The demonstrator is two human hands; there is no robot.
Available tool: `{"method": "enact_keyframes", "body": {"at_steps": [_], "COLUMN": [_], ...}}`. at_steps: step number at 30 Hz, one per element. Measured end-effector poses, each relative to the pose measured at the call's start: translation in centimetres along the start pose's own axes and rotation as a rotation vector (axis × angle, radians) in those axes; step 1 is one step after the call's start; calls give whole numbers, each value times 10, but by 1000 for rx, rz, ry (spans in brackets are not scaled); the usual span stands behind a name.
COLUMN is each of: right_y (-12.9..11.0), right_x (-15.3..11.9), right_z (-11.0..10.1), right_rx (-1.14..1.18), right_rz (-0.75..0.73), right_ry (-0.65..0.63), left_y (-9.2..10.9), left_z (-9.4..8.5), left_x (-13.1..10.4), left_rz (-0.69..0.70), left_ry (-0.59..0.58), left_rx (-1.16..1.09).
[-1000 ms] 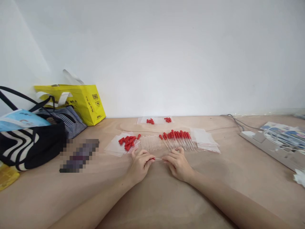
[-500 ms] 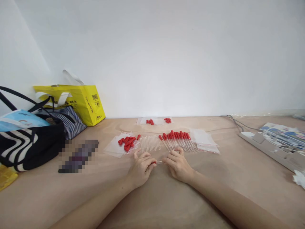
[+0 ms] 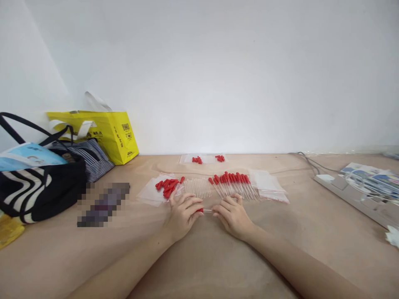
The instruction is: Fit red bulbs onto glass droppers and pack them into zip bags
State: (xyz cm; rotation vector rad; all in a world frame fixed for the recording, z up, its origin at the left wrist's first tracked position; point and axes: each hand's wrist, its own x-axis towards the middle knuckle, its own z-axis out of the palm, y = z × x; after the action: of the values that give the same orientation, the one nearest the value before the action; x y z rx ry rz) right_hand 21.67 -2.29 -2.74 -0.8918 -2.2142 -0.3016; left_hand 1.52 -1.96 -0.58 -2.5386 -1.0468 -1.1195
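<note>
My left hand [image 3: 183,216] is closed on a red rubber bulb [image 3: 200,210], most of it covered by the fingers. A thin clear tube [image 3: 208,211] runs from the bulb into my right hand [image 3: 232,216], whose fingers pinch its other part. Just beyond the hands, several bare clear tubes [image 3: 198,187] lie side by side. To their right is a row of droppers [image 3: 233,182] with red bulbs on their upper ends. A pile of loose red bulbs [image 3: 170,187] rests on clear zip bags [image 3: 149,193] to the left.
More clear bags [image 3: 269,187] lie right of the droppers. Near the wall is another bag [image 3: 207,158] with red bulbs on it. A yellow bag [image 3: 121,137], a black tote [image 3: 46,191] and a blurred-out dark object [image 3: 104,205] stand left; a beige tray [image 3: 349,195] sits right.
My left hand has shifted slightly left, and more of the red bulb shows at its fingertips. The right hand has hardly moved. The view has shifted a little.
</note>
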Motion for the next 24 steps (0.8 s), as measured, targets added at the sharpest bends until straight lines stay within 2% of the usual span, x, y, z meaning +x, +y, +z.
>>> {"method": "enact_keyframes", "body": {"at_steps": [5,13,18,24], "right_y": [2,-3,-6,-8], "right_x": [-1,-2,-1,1], "right_z": [0,0,1,1], "right_rx": [-38,13,77,102], "right_rz": [-41,-53,-31,-9], "right_ry": [17,74,28,-4], "left_y": [3,10,10,11], "left_z": [0,5,3,2], "left_x": [0,-4,-4,-2], "left_rz": [83,80,74,48], "left_ry": [4,-55,-160,-194], "left_rx": [21,-41,-43,-53]}}
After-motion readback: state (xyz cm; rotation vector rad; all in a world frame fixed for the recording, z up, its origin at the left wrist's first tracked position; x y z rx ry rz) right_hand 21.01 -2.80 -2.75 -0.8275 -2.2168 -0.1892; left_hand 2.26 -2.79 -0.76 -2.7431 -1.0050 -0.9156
